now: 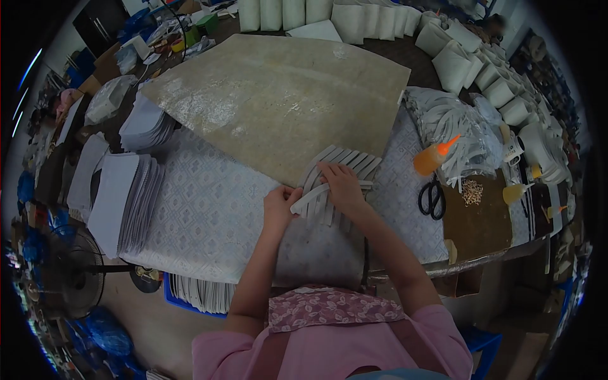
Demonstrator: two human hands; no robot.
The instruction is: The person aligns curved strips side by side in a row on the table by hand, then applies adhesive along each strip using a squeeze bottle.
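Note:
Several curved white strips (pixel 354 159) lie side by side in a row at the near edge of a stained board, and some hang toward my body. My left hand (pixel 278 206) is closed, its thumb and fingers pinching near the lower left end of one curved strip (pixel 308 199). The other end of that strip runs under my right hand (pixel 342 188), whose fingers are bent over the row with the thumb against the strip. My right fingertips partly cover the strips beneath.
Ahead lies the large board (pixel 285 95). Stacked white panels (pixel 120 196) stand at left. On the right are black-handled scissors (pixel 432 199), an orange-tipped glue bottle (pixel 434 157), a bag of strips (pixel 456 133) and small pieces (pixel 471 192) on brown cardboard (pixel 475 231).

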